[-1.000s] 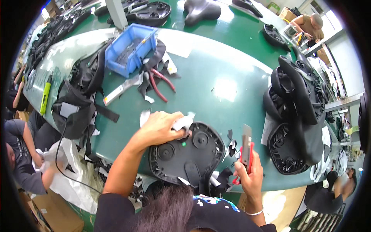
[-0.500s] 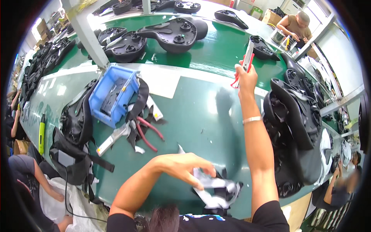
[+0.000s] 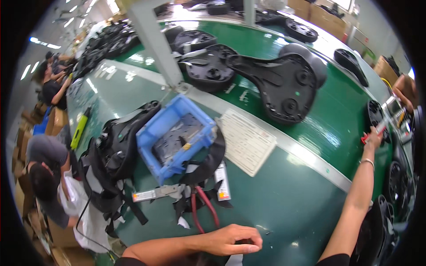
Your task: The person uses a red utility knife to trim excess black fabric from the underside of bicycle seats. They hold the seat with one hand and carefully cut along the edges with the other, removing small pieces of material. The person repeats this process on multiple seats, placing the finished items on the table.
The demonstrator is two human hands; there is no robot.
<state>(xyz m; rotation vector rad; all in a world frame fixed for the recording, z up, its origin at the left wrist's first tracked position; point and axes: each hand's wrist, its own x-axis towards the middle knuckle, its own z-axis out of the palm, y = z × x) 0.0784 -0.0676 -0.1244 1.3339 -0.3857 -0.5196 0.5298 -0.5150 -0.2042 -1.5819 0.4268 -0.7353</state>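
Note:
At the right, my right hand [image 3: 374,138] is wrapped round red-handled cutters [image 3: 379,129], its arm stretched out over the green bench beside a black saddle [image 3: 375,113]. My left hand [image 3: 235,239] hovers near the front edge with fingers loosely curled, a gap between thumb and fingers and nothing visible in them. Below it shows the end of a pale strip [image 3: 234,260]. Just beyond lie pincers with red handles [image 3: 205,206], among black scraps and a narrow white box [image 3: 222,181]. A blue bin [image 3: 175,170] holding dark flat scraps stands behind them.
A large upturned black saddle [image 3: 270,88] and others lie on the far green surface. A printed sheet [image 3: 248,139] lies by the metal strip. A post [image 3: 157,44] rises behind the bin. A yellow-green tool [image 3: 80,128] lies left; people work at left and far right.
The view has swung right, so things appear shifted. My right hand has reached further right and away with the cutters. My left hand's fingers have curled, away from the black-and-white strips.

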